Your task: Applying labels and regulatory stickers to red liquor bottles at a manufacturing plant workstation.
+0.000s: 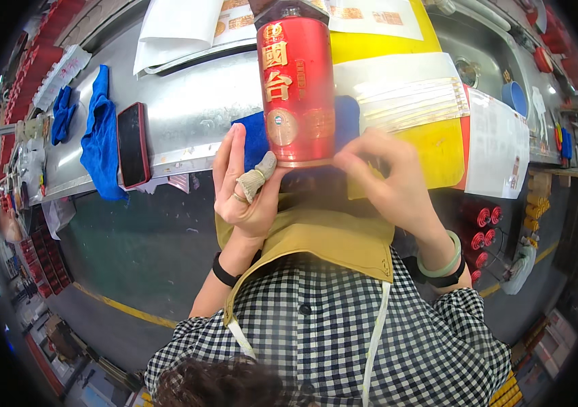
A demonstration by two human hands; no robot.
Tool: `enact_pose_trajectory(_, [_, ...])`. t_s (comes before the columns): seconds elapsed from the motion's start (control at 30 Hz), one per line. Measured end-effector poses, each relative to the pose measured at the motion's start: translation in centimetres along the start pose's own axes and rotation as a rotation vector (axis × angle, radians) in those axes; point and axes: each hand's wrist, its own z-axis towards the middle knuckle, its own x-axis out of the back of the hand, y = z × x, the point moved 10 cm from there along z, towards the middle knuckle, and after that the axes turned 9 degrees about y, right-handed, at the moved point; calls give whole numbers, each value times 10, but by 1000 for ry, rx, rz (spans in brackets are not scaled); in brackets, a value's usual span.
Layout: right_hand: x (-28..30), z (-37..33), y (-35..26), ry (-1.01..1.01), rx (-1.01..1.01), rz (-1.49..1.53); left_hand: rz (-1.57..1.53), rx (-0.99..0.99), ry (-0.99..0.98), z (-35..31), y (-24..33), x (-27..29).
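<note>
The red bottle [301,95] is placed at the table's [187,98] near edge, its base turned toward the person. At the base's left corner, the bottle is held in the grip of the left hand [245,186], one finger of which is covered by a cloth sleeve [253,182]. The base's right corner is met by the right hand [390,173], thumb and fingers drawn close; blurred, so whether anything is gripped cannot be told. Left of the bottle, a phone [133,146] and a blue rag [101,132] are laid; right of it, strips [411,102] are spread over a yellow mat [441,146].
</note>
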Motion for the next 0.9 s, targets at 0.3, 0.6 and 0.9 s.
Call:
enact_pose_trajectory(0.3, [0,1,-2,-5,8,-16,5,-16,-3,-2,0,0])
enact_pose_trajectory(0.6, [-1,1,1,-10,0,-9,32,-243,57,-1,27,-2])
enact_pose_trajectory(0.9, [0,0,-4,-2,2,10,-179,-267,-55,11,31,-16])
